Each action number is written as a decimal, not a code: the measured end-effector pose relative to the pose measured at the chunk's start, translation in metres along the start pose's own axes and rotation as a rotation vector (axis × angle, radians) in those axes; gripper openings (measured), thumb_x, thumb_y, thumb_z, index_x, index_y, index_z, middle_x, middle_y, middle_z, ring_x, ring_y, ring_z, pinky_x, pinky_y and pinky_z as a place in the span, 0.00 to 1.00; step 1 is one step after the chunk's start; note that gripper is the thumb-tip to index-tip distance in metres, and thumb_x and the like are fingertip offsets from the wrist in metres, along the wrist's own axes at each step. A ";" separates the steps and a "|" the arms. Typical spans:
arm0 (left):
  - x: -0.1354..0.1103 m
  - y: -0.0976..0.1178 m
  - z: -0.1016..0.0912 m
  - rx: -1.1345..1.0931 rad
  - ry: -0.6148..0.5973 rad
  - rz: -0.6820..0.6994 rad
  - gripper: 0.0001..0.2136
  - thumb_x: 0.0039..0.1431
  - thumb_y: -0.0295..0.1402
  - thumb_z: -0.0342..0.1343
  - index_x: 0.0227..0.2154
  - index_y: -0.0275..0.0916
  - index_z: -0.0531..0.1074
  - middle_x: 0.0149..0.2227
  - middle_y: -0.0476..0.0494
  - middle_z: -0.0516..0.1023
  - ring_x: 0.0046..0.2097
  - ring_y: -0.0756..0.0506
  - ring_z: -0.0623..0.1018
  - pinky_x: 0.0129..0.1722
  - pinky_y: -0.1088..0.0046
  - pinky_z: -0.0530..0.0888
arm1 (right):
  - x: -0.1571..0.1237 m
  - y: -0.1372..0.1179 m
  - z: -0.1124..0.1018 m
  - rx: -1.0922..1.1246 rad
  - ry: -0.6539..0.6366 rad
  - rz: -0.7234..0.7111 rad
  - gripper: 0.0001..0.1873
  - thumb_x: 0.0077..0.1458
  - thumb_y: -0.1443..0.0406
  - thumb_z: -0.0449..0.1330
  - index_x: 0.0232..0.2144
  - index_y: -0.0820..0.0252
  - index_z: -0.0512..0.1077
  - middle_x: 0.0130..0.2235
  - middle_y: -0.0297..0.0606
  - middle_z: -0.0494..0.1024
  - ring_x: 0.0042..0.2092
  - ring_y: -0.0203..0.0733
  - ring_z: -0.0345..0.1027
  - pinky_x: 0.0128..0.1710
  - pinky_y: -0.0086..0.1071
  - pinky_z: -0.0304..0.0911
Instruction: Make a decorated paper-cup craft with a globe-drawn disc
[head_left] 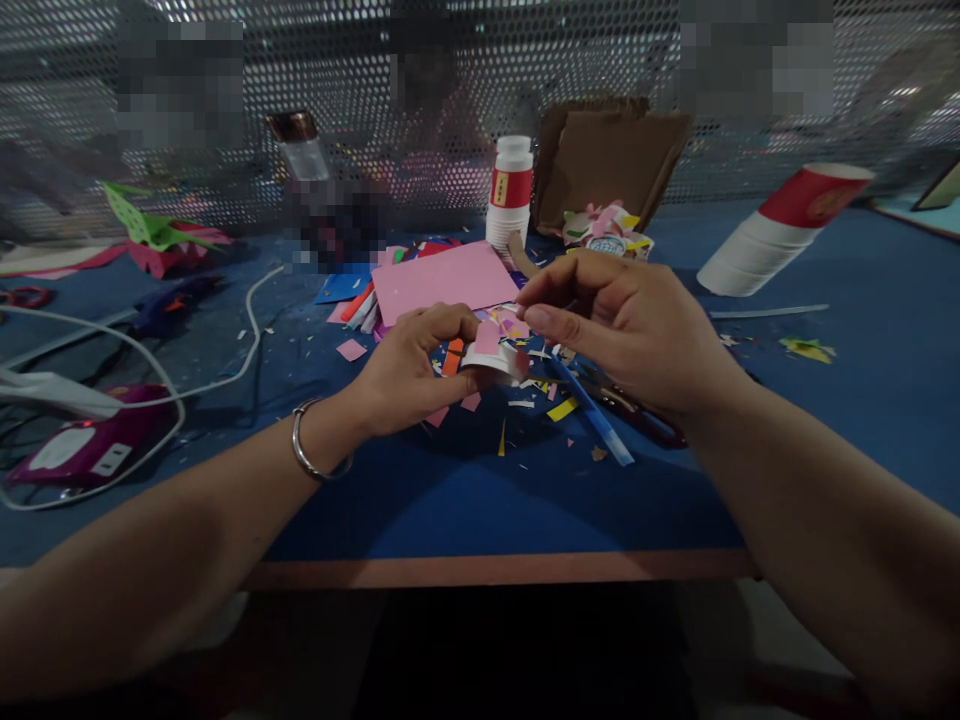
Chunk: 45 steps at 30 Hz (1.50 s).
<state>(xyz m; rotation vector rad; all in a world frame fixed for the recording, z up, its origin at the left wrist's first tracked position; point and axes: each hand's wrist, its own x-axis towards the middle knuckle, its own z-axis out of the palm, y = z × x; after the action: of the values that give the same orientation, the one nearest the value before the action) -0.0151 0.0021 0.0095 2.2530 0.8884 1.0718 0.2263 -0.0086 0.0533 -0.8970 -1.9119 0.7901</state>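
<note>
My left hand is closed around a small white paper-cup piece with a pink paper scrap on its top. My right hand hovers just right of it, fingers curled and pinched together, thumb and forefinger touching the pink scrap. Both hands are held just above the blue table, over a litter of coloured paper snippets. A silver bangle circles my left wrist.
A pink paper sheet lies behind the hands. An upright cup stack and a fallen cup stack stand farther back, with a brown paper bag. Scissors and a blue strip lie under my right hand. Glue gun, white cables at left.
</note>
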 end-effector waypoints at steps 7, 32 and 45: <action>0.001 -0.002 -0.001 -0.125 0.045 -0.016 0.10 0.54 0.35 0.69 0.33 0.41 0.73 0.34 0.48 0.79 0.36 0.47 0.75 0.40 0.66 0.72 | -0.001 0.013 0.004 0.184 -0.162 0.106 0.19 0.58 0.49 0.74 0.42 0.54 0.81 0.41 0.37 0.84 0.41 0.42 0.77 0.44 0.37 0.74; -0.001 0.000 0.005 -0.332 0.082 -0.117 0.15 0.50 0.37 0.76 0.27 0.41 0.72 0.29 0.49 0.77 0.34 0.48 0.76 0.35 0.69 0.74 | -0.004 0.009 0.016 0.485 -0.114 0.186 0.23 0.50 0.54 0.81 0.43 0.57 0.81 0.39 0.35 0.83 0.39 0.39 0.78 0.42 0.34 0.76; 0.000 -0.003 0.005 -0.407 0.072 -0.086 0.15 0.49 0.35 0.79 0.28 0.39 0.75 0.30 0.50 0.77 0.33 0.49 0.75 0.35 0.72 0.73 | -0.006 0.006 0.019 0.583 -0.083 0.246 0.18 0.49 0.54 0.81 0.30 0.58 0.80 0.31 0.33 0.80 0.36 0.37 0.72 0.42 0.35 0.71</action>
<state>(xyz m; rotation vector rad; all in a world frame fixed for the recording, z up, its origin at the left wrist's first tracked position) -0.0122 0.0033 0.0053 1.8364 0.7119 1.1797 0.2139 -0.0141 0.0381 -0.7398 -1.5162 1.4556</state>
